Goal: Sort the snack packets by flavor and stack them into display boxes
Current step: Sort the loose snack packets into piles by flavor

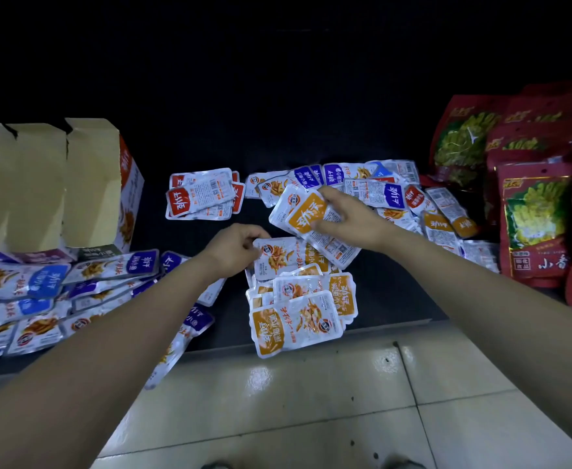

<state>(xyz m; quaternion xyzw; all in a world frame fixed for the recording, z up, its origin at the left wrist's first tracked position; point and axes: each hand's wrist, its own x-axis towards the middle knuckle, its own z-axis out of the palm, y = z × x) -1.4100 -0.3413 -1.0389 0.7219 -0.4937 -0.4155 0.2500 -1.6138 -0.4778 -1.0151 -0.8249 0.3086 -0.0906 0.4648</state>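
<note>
Step in hand: sorting by flavor; boxing has not started. The display box (74,184) stands open at the left rear of the surface, and no packets are visible in it.

Sorted groups: a blue and purple pile (41,286) in front of the box, an orange pile (298,319) at center front, and a small red pile (200,194) behind it. An unsorted heap (389,191) lies at right rear.

The right hand (349,214) is clamped, fingers and thumb, on an orange packet (308,214) held between the heap and the orange pile. The left hand (234,252) pinches the far packet (278,258) of the orange pile, apparently steadying it.

Next move, as judged: lay the held packet on the orange pile, aligned with it.

Surface: a dark tabletop (379,292), with large red bags (531,214) at its right edge. Room: dim, with a glossy tiled floor (311,401) below.
</note>
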